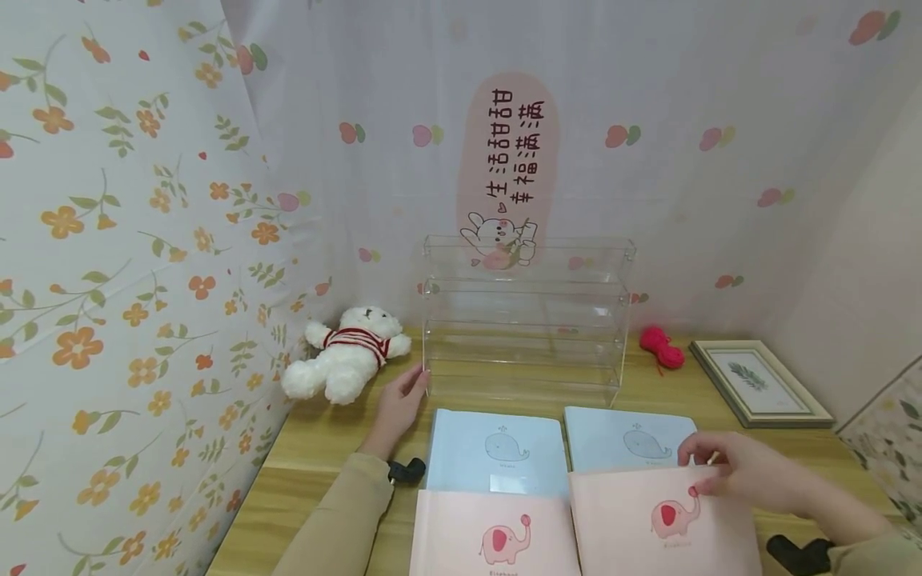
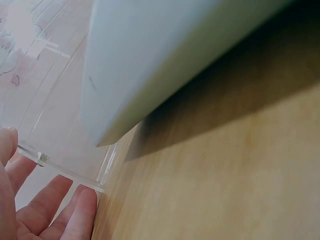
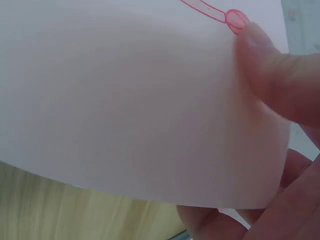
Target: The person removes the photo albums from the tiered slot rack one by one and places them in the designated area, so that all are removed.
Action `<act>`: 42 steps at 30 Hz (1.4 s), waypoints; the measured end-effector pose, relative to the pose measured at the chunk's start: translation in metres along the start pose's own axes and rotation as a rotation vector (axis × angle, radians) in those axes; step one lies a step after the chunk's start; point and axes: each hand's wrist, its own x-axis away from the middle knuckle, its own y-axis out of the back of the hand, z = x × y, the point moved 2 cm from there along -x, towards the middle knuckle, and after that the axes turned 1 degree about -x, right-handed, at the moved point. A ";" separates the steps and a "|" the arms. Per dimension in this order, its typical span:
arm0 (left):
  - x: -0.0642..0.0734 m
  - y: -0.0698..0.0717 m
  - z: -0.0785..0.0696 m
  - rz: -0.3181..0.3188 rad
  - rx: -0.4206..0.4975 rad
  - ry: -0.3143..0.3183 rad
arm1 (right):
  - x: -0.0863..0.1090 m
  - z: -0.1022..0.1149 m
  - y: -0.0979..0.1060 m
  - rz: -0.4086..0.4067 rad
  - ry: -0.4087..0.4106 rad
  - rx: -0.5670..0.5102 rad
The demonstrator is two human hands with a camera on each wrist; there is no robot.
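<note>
My right hand [image 1: 742,472] pinches the upper right corner of a pink elephant-cover book [image 1: 619,520], thumb on the front and fingers behind. In the right wrist view, the pink cover [image 3: 150,110] bows slightly. Under it lies a blue whale-cover book [image 1: 605,436]. A second pink book [image 1: 454,528] overlaps another blue book [image 1: 461,448] to the left. With its fingers extended, my left hand [image 1: 399,408] touches the lower left side of a clear acrylic rack [image 1: 526,320]. In the left wrist view, fingertips [image 2: 82,205] meet the rack's edge, beside a pale book corner [image 2: 135,65].
A white plush bear [image 1: 353,360] in a striped top lies left of the rack. Pink yarn [image 1: 661,348] and a framed leaf picture [image 1: 759,384] are at the right. Patterned curtains [image 1: 137,240] hang along the left and back of the wooden table [image 1: 295,460].
</note>
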 end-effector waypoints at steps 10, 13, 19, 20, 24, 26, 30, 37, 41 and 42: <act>-0.001 -0.001 0.001 -0.006 0.001 0.005 | -0.007 0.003 -0.013 -0.017 -0.058 0.153; -0.001 -0.001 0.001 -0.009 -0.004 0.000 | -0.009 -0.001 -0.015 -0.006 -0.089 0.150; -0.001 0.000 -0.001 -0.007 -0.011 0.001 | -0.011 -0.009 -0.025 -0.009 -0.142 0.186; -0.001 0.000 -0.001 -0.006 -0.012 0.003 | -0.011 -0.010 -0.027 -0.013 -0.150 0.191; -0.001 0.000 -0.002 -0.009 -0.010 0.007 | -0.014 -0.013 -0.032 -0.002 -0.181 0.198; -0.001 0.001 -0.002 -0.010 -0.012 0.004 | -0.016 -0.015 -0.034 0.020 -0.201 0.188; -0.001 0.001 -0.003 -0.009 -0.013 0.005 | -0.018 -0.016 -0.039 0.041 -0.223 0.194; -0.002 0.001 0.000 -0.016 -0.020 0.004 | -0.021 -0.013 -0.044 0.021 -0.245 0.250; -0.002 0.001 0.001 -0.015 -0.004 0.006 | -0.023 -0.009 -0.046 0.013 -0.239 0.290; -0.002 0.001 0.001 -0.015 -0.002 0.005 | -0.023 -0.008 -0.046 0.011 -0.233 0.299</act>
